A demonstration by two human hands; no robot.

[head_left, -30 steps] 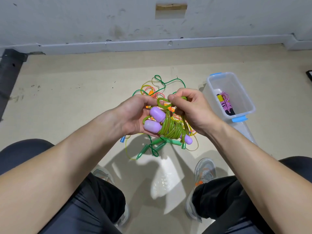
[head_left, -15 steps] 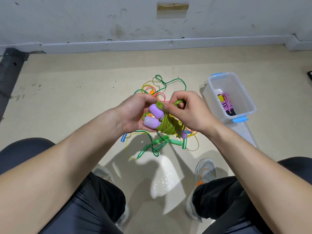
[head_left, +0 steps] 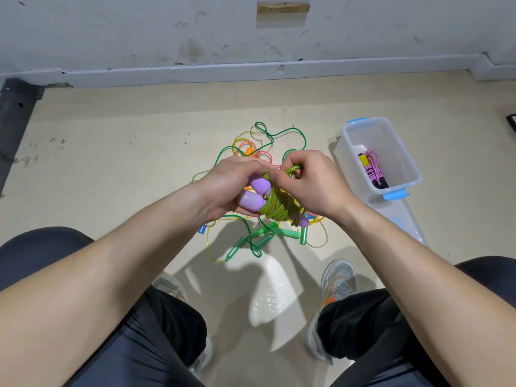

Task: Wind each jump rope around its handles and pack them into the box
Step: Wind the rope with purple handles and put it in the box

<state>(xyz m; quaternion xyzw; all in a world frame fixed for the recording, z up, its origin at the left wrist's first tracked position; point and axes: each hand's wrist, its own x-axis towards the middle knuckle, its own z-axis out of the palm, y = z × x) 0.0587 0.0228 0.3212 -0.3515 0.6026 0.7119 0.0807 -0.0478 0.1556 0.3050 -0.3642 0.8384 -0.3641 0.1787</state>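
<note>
A lime-green jump rope (head_left: 276,205) is wound around its two purple handles (head_left: 252,201), held above the floor at the middle of the view. My left hand (head_left: 229,185) grips the purple handles from the left. My right hand (head_left: 310,182) pinches a loop of the green rope at the top of the bundle. Below them a tangle of loose ropes (head_left: 259,152) in green, yellow, pink and orange lies on the floor, with green handles (head_left: 262,238) at its near side. A clear plastic box (head_left: 410,163) with blue latches stands to the right, holding one wound pink rope (head_left: 372,169).
The box's clear lid (head_left: 402,216) lies on the floor beside the box, near my right forearm. My knees and grey shoes (head_left: 335,286) frame the near floor. A wall with a baseboard (head_left: 251,71) runs along the far side, and a dark post (head_left: 16,113) stands at far left.
Both hands have drawn closer together over the bundle, and the right hand's fingers have shifted along the top loop of green rope. The bundle sits slightly higher between the hands.
</note>
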